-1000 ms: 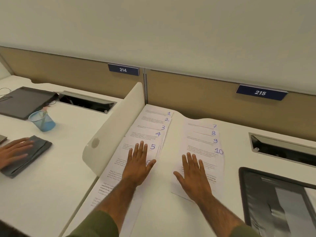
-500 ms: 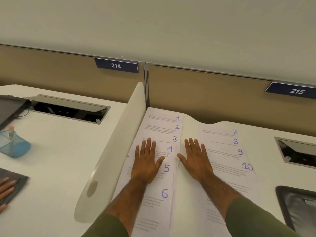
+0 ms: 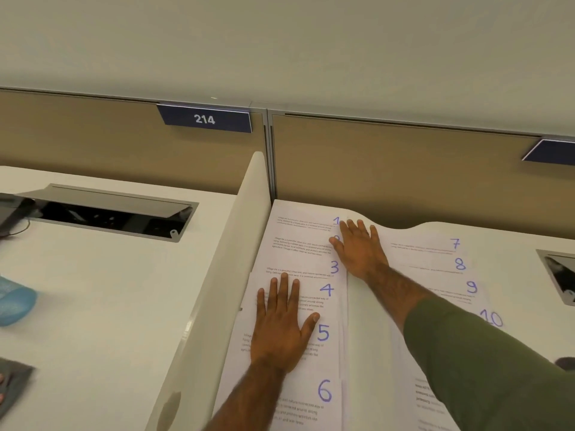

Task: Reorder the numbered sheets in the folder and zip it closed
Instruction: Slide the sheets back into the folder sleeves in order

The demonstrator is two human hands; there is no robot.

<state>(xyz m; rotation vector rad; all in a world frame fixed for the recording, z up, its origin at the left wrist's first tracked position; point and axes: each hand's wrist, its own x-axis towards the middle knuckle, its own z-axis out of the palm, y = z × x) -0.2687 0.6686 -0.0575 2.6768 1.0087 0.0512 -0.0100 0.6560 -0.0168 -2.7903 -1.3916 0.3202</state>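
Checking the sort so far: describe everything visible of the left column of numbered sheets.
The left column of sheets is white printed paper, lying flat on the desk in overlapping steps beside the white divider. Blue handwritten numbers 1, 3, 4, 5, 6 show near the right edges, 6 nearest; the 2 is mostly hidden under the right hand, whose straight fingers rest there. The left hand lies flat on sheets 4 and 5.

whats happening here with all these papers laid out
A person has numbered sheets fanned out in two columns on a white desk: 1 to 6 beside the divider, 7 to 10 further right. The left hand presses flat on sheets 4 and 5. The right hand lies flat at the top of that column, over sheet 2. Neither grips anything.
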